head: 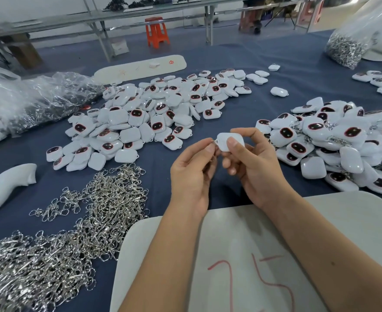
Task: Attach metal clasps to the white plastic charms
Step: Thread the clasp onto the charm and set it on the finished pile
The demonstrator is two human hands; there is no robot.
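Charm (227,140) sits raised above the table (241,109), back side up, between both hands near the middle of the view. The right hand (253,163) pinches it, thumb on the near face and forefinger curled over the far edge. At its left corner a clasp (212,143) meets the small loop; the left hand (192,174) pinches the clasp between thumb and forefinger, and a ring of it hangs just below those fingers. Whether the clasp has already passed through the loop is too small to tell.

To do this step well, the right hand should keep the charm steady with the loop turned toward the left hand, gripping by the body so the loop stays free. The left fingers need to hold the clasp's gate open, hook it through the loop and let it spring closed, then give a light tug to check. Forcing it sideways could probably snap the thin plastic loop.

Loose clasps (77,221) lie heaped on the table to the near left, within easy reach. Bare charms (145,118) are piled beyond the hands, and a second pile (334,145) to the right shows bits of chain among the charms, so it is likely the finished lot. A white board (241,244) lies under the forearms.
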